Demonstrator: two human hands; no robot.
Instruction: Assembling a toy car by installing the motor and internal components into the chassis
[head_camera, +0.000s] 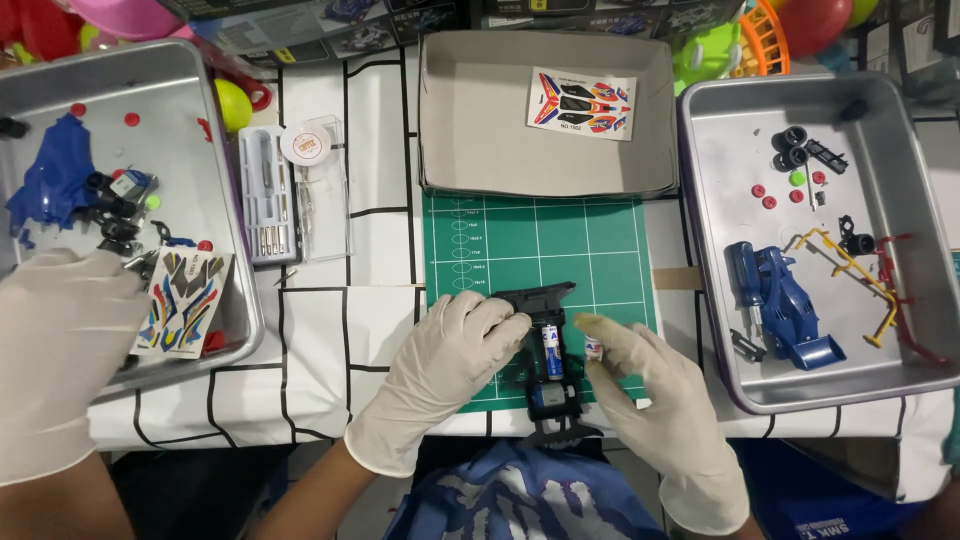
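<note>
Head view, left to right:
- Another person's gloved hand (55, 360) rests by the left tray (235, 310).
- My left hand (445, 375): fingers closed on the black toy-car chassis (548, 375) over the green mat (540, 250); a battery sits inside it.
- My right hand (655, 410): fingers pinch a small battery (593, 348) just beside it.

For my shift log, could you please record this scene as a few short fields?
Left hand: gloved, gripping black toy car chassis
Right hand: gloved, pinching a small battery beside the chassis
Surface: green cutting mat
Right tray: blue car body, wheels, red parts
Co-worker's gloved hand: over left tray
</note>
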